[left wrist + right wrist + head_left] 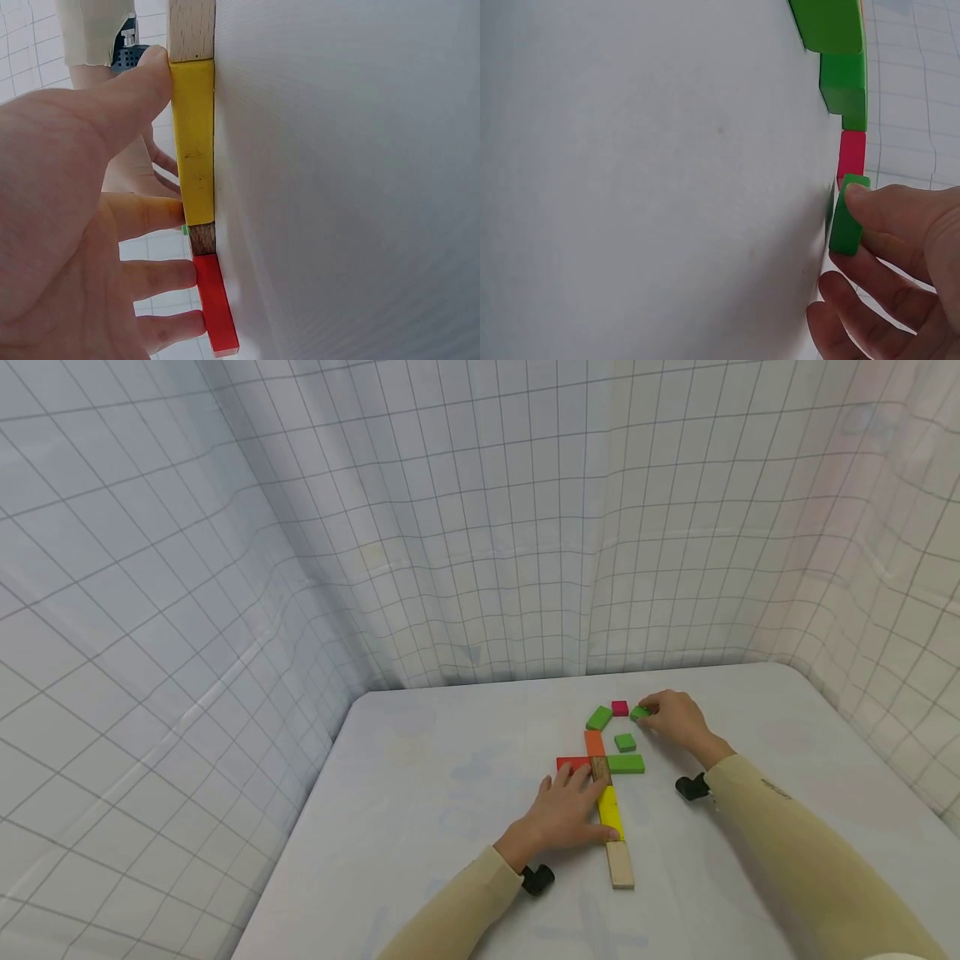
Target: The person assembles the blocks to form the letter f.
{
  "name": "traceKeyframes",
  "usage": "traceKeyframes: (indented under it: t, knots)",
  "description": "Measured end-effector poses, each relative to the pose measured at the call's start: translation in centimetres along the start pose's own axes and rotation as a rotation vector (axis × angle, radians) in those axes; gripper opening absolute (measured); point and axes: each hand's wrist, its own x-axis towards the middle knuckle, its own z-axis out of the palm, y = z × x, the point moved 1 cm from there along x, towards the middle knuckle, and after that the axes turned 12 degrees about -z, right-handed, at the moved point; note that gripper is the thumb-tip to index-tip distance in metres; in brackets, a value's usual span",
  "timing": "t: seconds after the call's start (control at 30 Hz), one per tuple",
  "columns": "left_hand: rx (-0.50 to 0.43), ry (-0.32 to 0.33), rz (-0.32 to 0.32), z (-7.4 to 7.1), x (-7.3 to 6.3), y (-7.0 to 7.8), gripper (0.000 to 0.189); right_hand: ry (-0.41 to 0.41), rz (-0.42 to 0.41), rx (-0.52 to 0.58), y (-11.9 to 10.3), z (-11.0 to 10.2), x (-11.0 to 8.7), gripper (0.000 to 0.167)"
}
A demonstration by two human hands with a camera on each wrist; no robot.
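Note:
My right hand (pixel 677 720) pinches a small green block (pixel 638 713) between thumb and fingers, right of a crimson block (pixel 619 708). In the right wrist view the pinched green block (pixel 846 223) stands tilted. My left hand (pixel 562 814) is spread, its fingertips touching the red block (pixel 572 762) and reaching the dark brown block (pixel 601 768). Its thumb rests near where the yellow block (pixel 611 812) meets the pale wooden block (pixel 619 865). An orange block (pixel 594 742) lies beyond the brown one, with a long green block (pixel 627 764) to the brown one's right.
A slanted green block (pixel 599 718) lies left of the crimson one, and a small green block (pixel 625 742) sits inside the curve. Grid-patterned white curtains (pixel 480 568) surround the white table (pixel 420 793). Black wrist cameras (pixel 692 787) hang below both wrists.

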Motion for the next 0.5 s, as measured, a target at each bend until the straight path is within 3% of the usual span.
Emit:
traceKeyframes:
  t: [0.5]
  knots:
    - [-0.007,-0.007,-0.001,0.14,0.07,-0.12,0.089,-0.012,0.036,-0.080,0.21,0.60,0.55,0.040]
